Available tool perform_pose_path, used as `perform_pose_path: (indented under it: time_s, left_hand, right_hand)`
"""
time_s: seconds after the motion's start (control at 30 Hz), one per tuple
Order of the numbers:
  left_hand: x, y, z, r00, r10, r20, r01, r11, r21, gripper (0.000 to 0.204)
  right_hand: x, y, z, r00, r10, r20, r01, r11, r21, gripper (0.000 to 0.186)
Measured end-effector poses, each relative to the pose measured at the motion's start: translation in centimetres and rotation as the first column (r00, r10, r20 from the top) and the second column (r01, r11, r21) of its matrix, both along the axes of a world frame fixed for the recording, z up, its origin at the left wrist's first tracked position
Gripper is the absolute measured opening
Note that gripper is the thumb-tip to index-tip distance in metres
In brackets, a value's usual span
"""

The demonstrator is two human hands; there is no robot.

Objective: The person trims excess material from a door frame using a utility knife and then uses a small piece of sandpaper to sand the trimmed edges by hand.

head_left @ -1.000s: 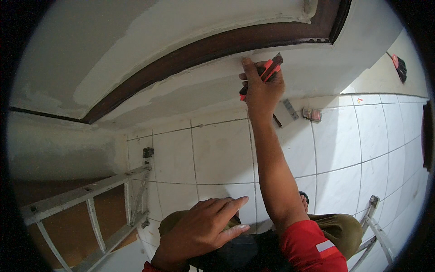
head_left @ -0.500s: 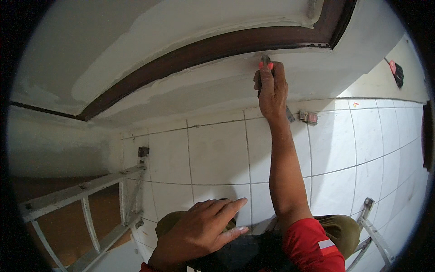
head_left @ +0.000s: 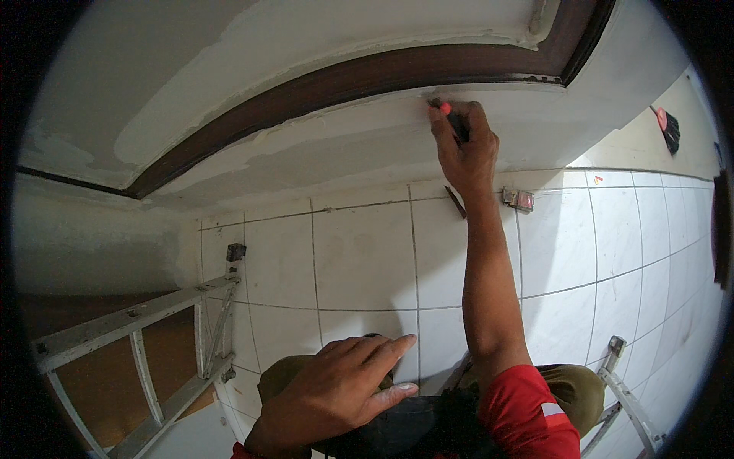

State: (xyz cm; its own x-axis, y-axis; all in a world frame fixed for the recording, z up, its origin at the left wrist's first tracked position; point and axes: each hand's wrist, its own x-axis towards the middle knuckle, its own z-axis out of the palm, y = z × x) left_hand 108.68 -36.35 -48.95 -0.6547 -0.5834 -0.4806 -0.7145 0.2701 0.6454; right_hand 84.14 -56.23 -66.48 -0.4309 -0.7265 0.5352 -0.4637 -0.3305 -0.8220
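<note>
Right hand (head_left: 468, 149) reaches far up to the wall just under the dark brown door frame (head_left: 359, 76), fingers wrapped tight around a small tool with red and black handle (head_left: 451, 116); only its red end and a bit of black show past the fingers, tip kind cannot be told. Tool end sits at the white plastered wall strip (head_left: 321, 153), touching or just below the frame's lower edge, near the frame's right corner. Right forearm runs straight down the middle-right of the view to a red sleeve (head_left: 527, 413).

Left hand (head_left: 336, 390) is near, low centre, palm down, fingers spread and apart, holding nothing; it rests flat on a dark bag or cloth (head_left: 405, 428) over the person's lap, olive trousers (head_left: 573, 386) showing on both sides.

White tiled floor (head_left: 367, 260) lies below, grey grout lines. On it, just right of the right wrist, a small grey and red object (head_left: 518, 200); just left of the wrist, a thin dark stick-like piece (head_left: 456, 202). Far right on the floor, a brush with red handle (head_left: 667, 126). Aluminium ladder (head_left: 138, 329) rails at left, another ladder leg (head_left: 623, 386) at lower right. Patchy unpainted plaster above the frame at upper left.
</note>
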Motion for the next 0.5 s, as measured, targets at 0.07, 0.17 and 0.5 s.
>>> perform_pose_path:
  time_s: [0.07, 0.17, 0.5]
  left_hand:
    - [-0.03, -0.09, -0.10, 1.000, -0.001, -0.007, 0.001, 1.000, 0.008, 0.066]
    - [0.04, -0.06, 0.10, 1.000, -0.002, -0.020, 0.002, 1.000, -0.004, 0.066]
    - [-0.14, -0.01, 0.43, 1.000, 0.005, 0.027, -0.005, 1.000, 0.010, 0.065]
  right_hand:
    - [-0.17, -0.21, -0.20, 1.000, 0.018, -0.006, -0.018, 1.000, -0.021, 0.026]
    - [-0.27, -0.45, -0.43, 0.999, 0.031, 0.013, -0.031, 0.999, -0.023, 0.027]
    - [-0.44, -0.71, -0.63, 0.999, 0.009, -0.031, -0.011, 0.999, -0.041, 0.026]
